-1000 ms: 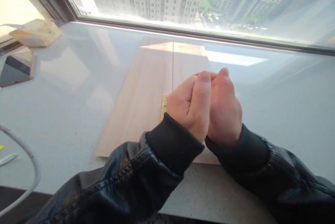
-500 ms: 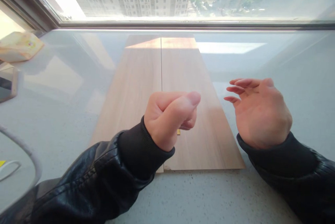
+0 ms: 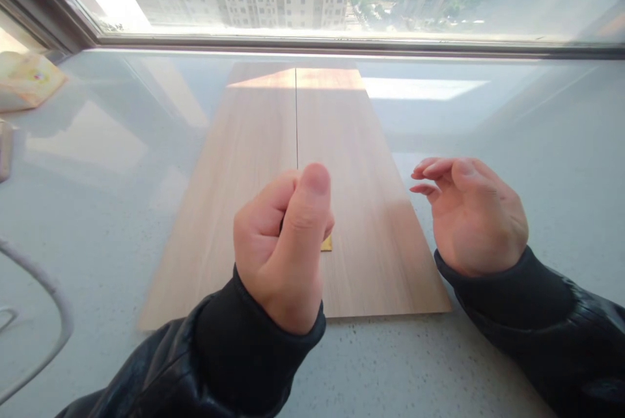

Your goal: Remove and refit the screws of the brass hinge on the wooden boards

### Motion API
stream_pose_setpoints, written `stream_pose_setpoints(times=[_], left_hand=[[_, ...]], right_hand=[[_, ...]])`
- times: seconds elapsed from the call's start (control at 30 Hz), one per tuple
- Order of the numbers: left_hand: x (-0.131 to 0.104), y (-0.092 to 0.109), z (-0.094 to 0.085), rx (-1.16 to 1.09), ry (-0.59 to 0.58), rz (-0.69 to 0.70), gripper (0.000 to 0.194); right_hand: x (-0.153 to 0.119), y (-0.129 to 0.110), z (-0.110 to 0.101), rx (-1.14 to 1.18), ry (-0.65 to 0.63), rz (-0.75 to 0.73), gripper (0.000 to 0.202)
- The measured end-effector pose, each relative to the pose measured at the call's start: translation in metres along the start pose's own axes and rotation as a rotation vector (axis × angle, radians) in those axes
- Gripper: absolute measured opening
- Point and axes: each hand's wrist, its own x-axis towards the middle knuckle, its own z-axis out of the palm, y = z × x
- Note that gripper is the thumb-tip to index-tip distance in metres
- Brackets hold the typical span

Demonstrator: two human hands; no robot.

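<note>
My left hand [image 3: 286, 249] is closed in a fist above the wooden boards, its thumb laid upright along the curled fingers. A small dark spot shows between thumb and fingers, but what the fist holds, if anything, is hidden. Just behind it a small gold-coloured piece [image 3: 327, 244] peeks out on the board, mostly covered by the fist. Two pale wooden boards, a left one [image 3: 215, 209] and a right one [image 3: 371, 209], lie side by side with a thin dark seam between. Over the boards' right edge, my right hand [image 3: 473, 213] is open, fingers loosely curved and nothing in it.
The boards rest on a speckled white counter [image 3: 385, 366] that meets a window frame [image 3: 312, 45] at the back. At the left are a pale cable [image 3: 56, 304], a patterned packet [image 3: 29, 83] and the edge of a brown-rimmed object [image 3: 4, 148].
My left fist has shifted left and turned, so its thumb now points up instead of right. My right hand has turned slightly, bringing its thumb across in front. The view has moved slightly right.
</note>
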Motion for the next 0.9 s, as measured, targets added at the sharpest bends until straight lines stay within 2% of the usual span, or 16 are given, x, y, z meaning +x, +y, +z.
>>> stream_pose_setpoints(times=[0.1,0.2,0.27,0.33,0.43,0.47,0.5,0.57,0.63,0.67,0.7,0.73,0.8,0.83,0.9], left_hand=[[0.013,0.002,-0.007,-0.031,-0.211,-0.026,0.059],[0.024,0.01,-0.015,0.009,-0.454,-0.215,0.064],[0.023,0.013,-0.017,0.015,-0.556,-0.282,0.064],[0.014,0.011,-0.013,-0.005,-0.478,-0.206,0.061],[-0.007,0.002,0.001,0.129,0.141,0.091,0.052],[-0.013,-0.001,0.006,0.175,0.248,0.106,0.049],[-0.018,-0.004,0.01,0.186,0.309,0.106,0.047],[-0.022,-0.007,0.014,0.168,0.352,0.11,0.045],[-0.02,-0.005,0.009,0.153,0.311,0.133,0.05],[-0.017,-0.002,0.005,0.162,0.234,0.115,0.053],[-0.013,0.002,0.0,0.168,0.049,0.084,0.057],[-0.008,0.006,-0.005,0.163,-0.053,0.003,0.063],[0.005,0.013,-0.013,0.134,-0.384,-0.188,0.068],[0.011,0.015,-0.014,0.097,-0.501,-0.248,0.067],[0.018,0.015,-0.012,-0.028,-0.498,-0.297,0.058]], right_hand=[[-0.001,-0.001,0.0,-0.018,0.002,0.011,0.02],[0.001,0.0,-0.001,-0.033,0.004,0.021,0.018],[0.001,0.001,-0.002,-0.04,0.004,0.018,0.018],[0.002,0.003,-0.003,-0.044,0.006,0.007,0.019],[0.002,0.004,-0.004,-0.056,0.007,-0.009,0.018],[0.001,0.004,-0.005,-0.061,0.005,-0.014,0.018],[0.001,0.004,-0.006,-0.067,0.002,-0.019,0.017],[0.001,0.004,-0.008,-0.079,-0.006,-0.032,0.016],[0.0,0.005,-0.009,-0.09,-0.023,-0.046,0.016],[0.0,0.006,-0.01,-0.095,-0.034,-0.052,0.016],[-0.001,0.007,-0.011,-0.1,-0.048,-0.056,0.016],[-0.001,0.007,-0.011,-0.106,-0.062,-0.06,0.016],[-0.001,0.009,-0.013,-0.114,-0.082,-0.068,0.017],[-0.001,0.01,-0.013,-0.118,-0.088,-0.072,0.018],[-0.001,0.013,-0.014,-0.121,-0.092,-0.083,0.018]])
